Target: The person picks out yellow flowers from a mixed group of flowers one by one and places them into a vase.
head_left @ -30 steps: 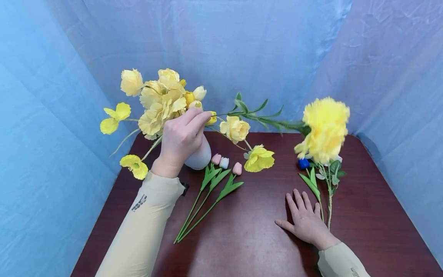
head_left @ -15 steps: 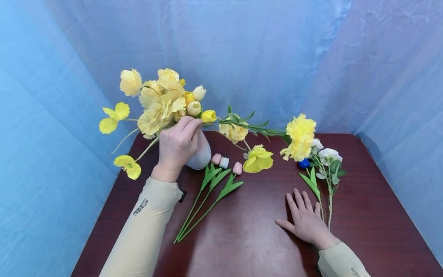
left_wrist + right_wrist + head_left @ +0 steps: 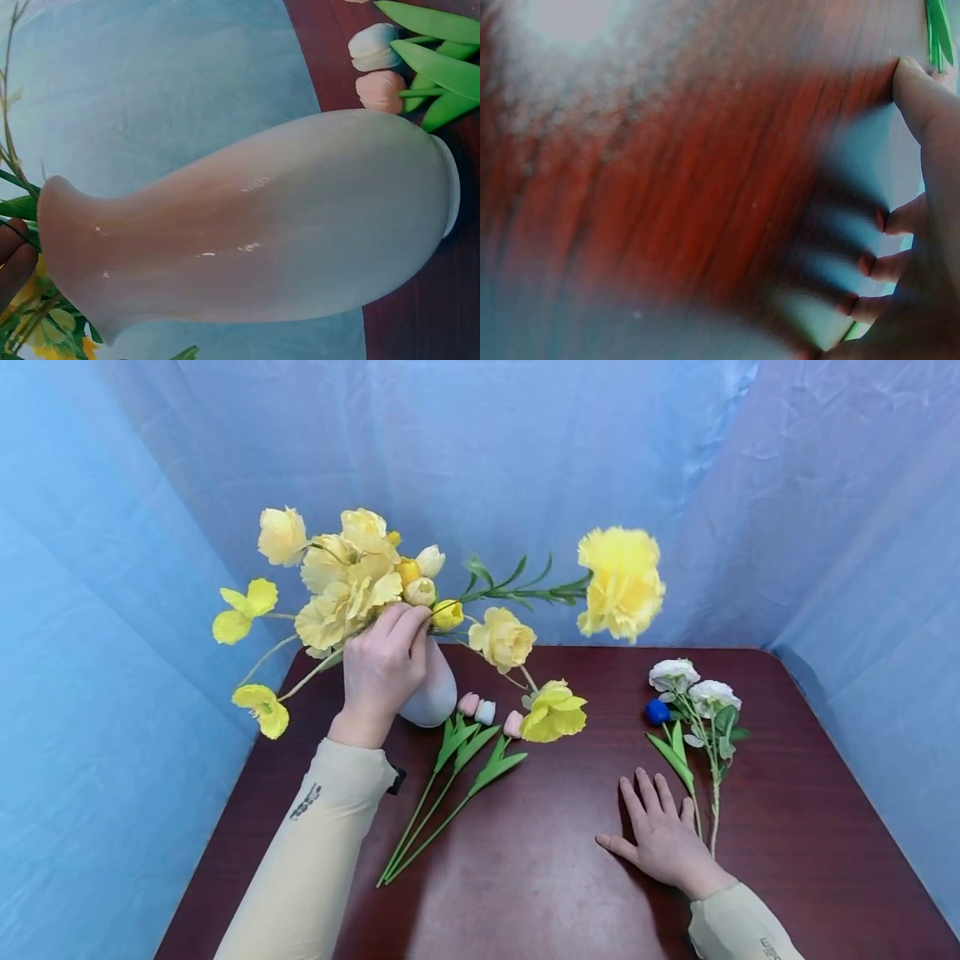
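My left hand [image 3: 386, 656] pinches the thin stem of a yellow carnation [image 3: 621, 583] at the mouth of a white vase [image 3: 285, 225]. The carnation leans out to the right, its leafy green stem nearly level. Pale yellow blooms [image 3: 348, 593], yellow tulips [image 3: 447, 614] and yellow poppies [image 3: 555, 712] spread from the vase. In the left wrist view the fingertips touch stems just at the flared rim; where the carnation's stem ends is hidden. Flat on the table lies my right hand [image 3: 667, 843], fingers spread, beside a blue tulip [image 3: 657, 712] and a white rose stem [image 3: 712, 700].
Three tulips, two pink and one pale blue [image 3: 485, 713], lie on the dark red-brown table [image 3: 555, 843] in front of the vase. Blue cloth [image 3: 525, 468] hangs behind and at both sides.
The carnation head has swung left, dipping and then rising, uncovering the white roses. My left hand has shifted slightly down and left. The right hand stays put.
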`<state>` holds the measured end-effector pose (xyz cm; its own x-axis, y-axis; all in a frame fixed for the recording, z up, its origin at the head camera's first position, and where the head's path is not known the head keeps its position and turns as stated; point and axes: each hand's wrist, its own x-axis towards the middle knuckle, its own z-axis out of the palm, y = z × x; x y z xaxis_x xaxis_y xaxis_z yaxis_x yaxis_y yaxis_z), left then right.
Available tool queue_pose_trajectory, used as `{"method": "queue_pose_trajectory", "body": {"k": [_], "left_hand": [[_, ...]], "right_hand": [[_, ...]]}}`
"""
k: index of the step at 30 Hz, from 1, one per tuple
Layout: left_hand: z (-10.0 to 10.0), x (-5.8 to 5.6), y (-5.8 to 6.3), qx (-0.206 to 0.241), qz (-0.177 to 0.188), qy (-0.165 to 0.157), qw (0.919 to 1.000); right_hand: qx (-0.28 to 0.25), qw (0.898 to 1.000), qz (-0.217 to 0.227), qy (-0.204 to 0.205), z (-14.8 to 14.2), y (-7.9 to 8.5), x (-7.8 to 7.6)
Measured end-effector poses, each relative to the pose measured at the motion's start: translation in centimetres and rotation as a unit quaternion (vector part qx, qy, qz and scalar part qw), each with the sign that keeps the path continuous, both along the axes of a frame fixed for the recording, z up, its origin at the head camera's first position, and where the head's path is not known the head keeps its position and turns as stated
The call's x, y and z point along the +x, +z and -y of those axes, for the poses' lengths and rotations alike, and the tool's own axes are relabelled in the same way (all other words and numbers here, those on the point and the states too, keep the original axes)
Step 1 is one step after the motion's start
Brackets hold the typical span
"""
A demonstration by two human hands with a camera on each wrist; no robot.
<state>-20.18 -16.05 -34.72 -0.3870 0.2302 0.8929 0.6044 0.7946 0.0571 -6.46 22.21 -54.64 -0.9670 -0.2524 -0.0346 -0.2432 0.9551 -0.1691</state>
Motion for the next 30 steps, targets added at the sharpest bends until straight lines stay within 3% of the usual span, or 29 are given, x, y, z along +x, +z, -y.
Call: {"method": "queue_pose_trajectory", "body": {"k": [13, 23, 30], "left_hand": [[0.4, -0.6, -0.4, -0.001, 0.051, 0.035, 0.9980], [-0.6, 0.3, 0.7, 0.001, 0.130, 0.125, 0.9835], [-0.9, 0.7, 1.2, -0.009, 0.153, 0.141, 0.9781]], "right_hand": [[0.000, 1.000, -0.001, -0.002, 0.1, 0.2, 0.0], [-0.007, 1.000, -0.005, -0.001, 0.0, 0.3, 0.2], [-0.008, 1.000, -0.002, -0.003, 0.1, 0.4, 0.2]]}}
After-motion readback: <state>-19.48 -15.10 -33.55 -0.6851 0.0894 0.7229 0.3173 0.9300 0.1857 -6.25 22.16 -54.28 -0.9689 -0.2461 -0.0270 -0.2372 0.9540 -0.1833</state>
